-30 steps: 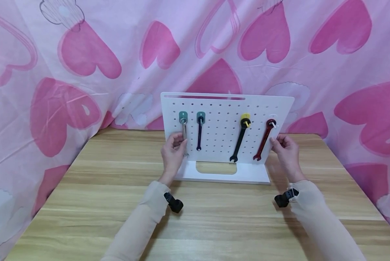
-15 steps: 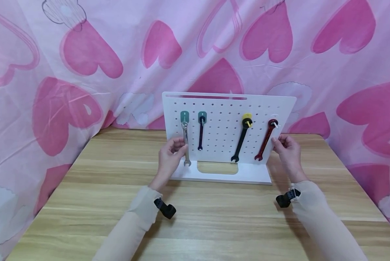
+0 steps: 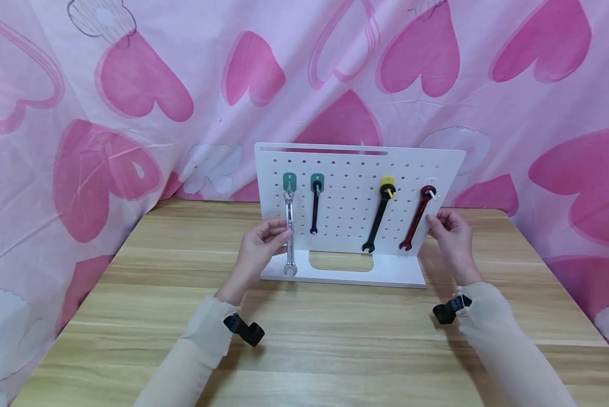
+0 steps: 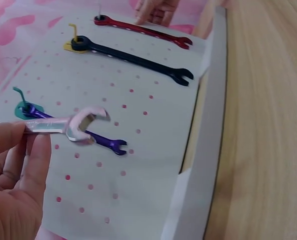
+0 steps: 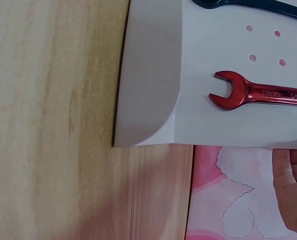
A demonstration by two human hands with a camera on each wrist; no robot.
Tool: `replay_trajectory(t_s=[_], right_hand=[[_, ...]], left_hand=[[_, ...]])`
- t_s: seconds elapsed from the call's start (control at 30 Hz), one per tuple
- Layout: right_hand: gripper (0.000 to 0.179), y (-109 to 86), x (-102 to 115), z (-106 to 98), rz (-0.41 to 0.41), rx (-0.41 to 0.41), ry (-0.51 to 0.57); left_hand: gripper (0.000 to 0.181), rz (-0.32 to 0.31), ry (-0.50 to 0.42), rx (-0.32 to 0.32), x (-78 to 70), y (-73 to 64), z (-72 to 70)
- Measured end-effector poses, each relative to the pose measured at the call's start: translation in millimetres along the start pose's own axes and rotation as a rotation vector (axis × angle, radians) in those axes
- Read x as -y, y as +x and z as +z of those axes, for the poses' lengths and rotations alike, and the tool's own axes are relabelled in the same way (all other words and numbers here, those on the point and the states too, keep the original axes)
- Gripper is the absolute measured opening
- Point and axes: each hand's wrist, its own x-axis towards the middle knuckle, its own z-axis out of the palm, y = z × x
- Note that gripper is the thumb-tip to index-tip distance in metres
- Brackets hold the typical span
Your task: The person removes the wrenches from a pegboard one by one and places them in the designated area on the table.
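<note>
My left hand (image 3: 255,249) pinches a silver combination wrench (image 3: 290,264) by its shank, between thumb and fingers. The wrench hangs upright in front of the pegboard's left side, its ring end just below a green hook (image 3: 289,180). In the left wrist view its open end (image 4: 82,125) points toward the board's foot and overlaps a purple wrench (image 4: 106,141). My right hand (image 3: 454,243) holds the right edge of the white pegboard (image 3: 345,220), thumb at the front and fingers partly hidden behind. In the right wrist view only part of that hand (image 5: 293,200) shows.
A black wrench (image 3: 377,223) hangs on a yellow hook (image 3: 387,181), and a red wrench (image 3: 413,223) on a white hook at the right. The board's foot (image 3: 396,277) stands on a wooden table (image 3: 355,339). A pink heart-patterned cloth (image 3: 207,85) hangs behind.
My left hand has drawn the silver wrench off its green hook, toward me and lower. The left forearm has shifted left and back. My right hand has stayed at the board's edge.
</note>
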Motion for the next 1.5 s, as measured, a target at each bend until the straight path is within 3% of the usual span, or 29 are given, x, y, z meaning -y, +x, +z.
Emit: replay_trajectory(t_s=[0.3,0.43,0.53,0.7,1.2,1.37,1.47,1.5], right_hand=[[0.004,0.1,-0.3,-1.8,0.007,0.012,0.003],[0.005,0.6,-0.2,-1.0,0.014,0.01,0.009],[0.003,0.9,-0.2,-0.1,0.008,0.007,0.024],[0.004,2.2,-1.0,1.2,-0.011,0.003,0.062],[0.005,0.9,-0.1,-1.7,0.019,0.011,0.04],[0.011,1.1,-0.6,-1.7,0.027,0.006,-0.017],[0.02,1.3,-1.0,-1.3,0.031,0.008,-0.078],[0.021,1.3,-1.2,-1.2,0.031,0.008,-0.1]], left_hand=[[0.03,-0.088,-0.101,0.044,-10.9,-4.1,-2.6],[0.023,-0.122,-0.162,0.056,-16.1,-5.8,-3.1],[0.016,-0.124,-0.21,0.067,-19.4,-7.1,-3.8],[0.017,-0.092,-0.216,0.085,-21.2,-8.5,-9.7],[0.016,-0.144,-0.193,-0.011,-5.4,-7.1,-67.9],[0.011,-0.179,-0.154,-0.03,5.2,-5.2,-86.1],[0.01,-0.173,-0.118,-0.022,13.7,-3.4,-96.3],[0.01,-0.147,-0.146,0.002,24.6,1.2,-103.7]])
